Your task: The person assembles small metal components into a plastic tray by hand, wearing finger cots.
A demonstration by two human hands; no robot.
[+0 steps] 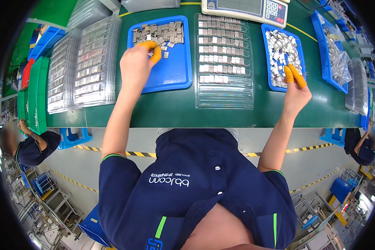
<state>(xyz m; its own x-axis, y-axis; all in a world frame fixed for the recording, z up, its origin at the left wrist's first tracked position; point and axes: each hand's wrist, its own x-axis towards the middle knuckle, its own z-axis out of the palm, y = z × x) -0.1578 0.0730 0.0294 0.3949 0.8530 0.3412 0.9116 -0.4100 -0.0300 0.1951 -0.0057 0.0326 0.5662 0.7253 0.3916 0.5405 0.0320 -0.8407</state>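
Observation:
My left hand, with yellow finger cots, is over the large blue tray, beside a heap of small flat grey metal pieces. Its thumb and finger curl together; anything between them is hidden. My right hand, also in yellow cots, reaches into the smaller blue tray of small white connector-like parts. Its fingertips are close together among the parts, and what they hold is too small to make out. Between the trays lies a clear ribbed plastic tray, its upper rows filled with small white-and-grey parts.
Stacked clear trays of parts stand at the left, by a green bin. A scale sits at the back. Another blue tray with bagged parts is at the right. Co-workers sit at both sides.

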